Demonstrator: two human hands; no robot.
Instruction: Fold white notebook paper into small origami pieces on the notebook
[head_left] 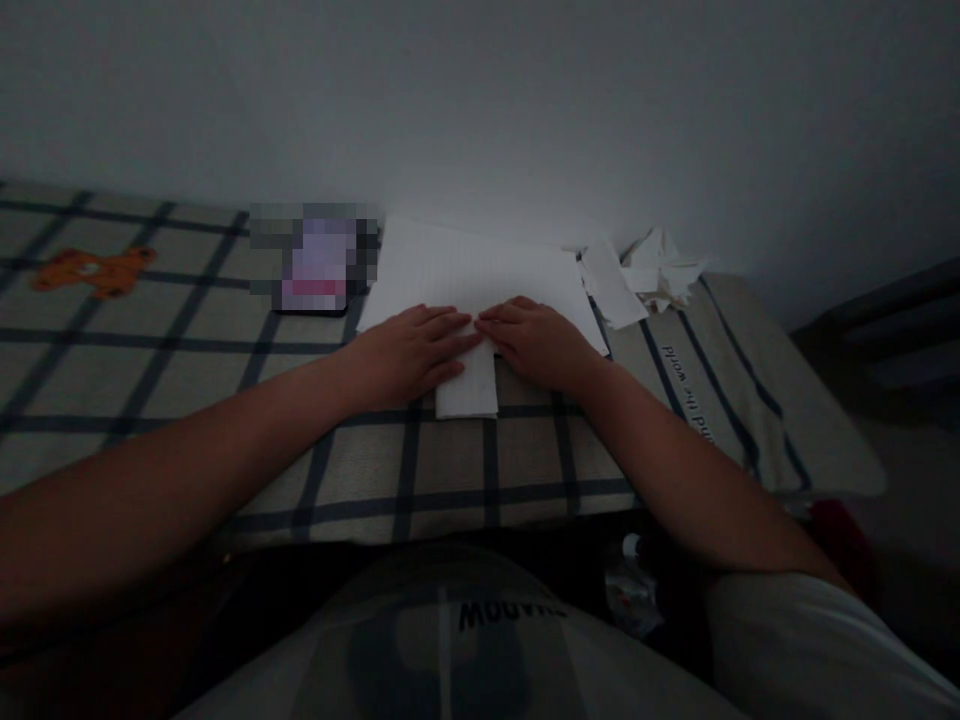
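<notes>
A narrow folded strip of white paper [468,388] lies lengthwise in front of me, its near end over the checked cloth. Flat on its upper part rests my left hand [401,355], fingers stretched out towards the right. My right hand [536,342] comes in from the other side, and its extended fingertips touch the strip's right edge near the left fingertips. Under and behind both hands is a wide white paper sheet [465,262]. The far end of the strip is hidden by my fingers.
A phone [319,262], partly pixelated, lies left of the sheet. Farther left is an orange flat object [94,272]. Crumpled white paper [664,270] lies to the right, by the wall [480,110]. A clear plastic bottle [634,590] is below the table edge.
</notes>
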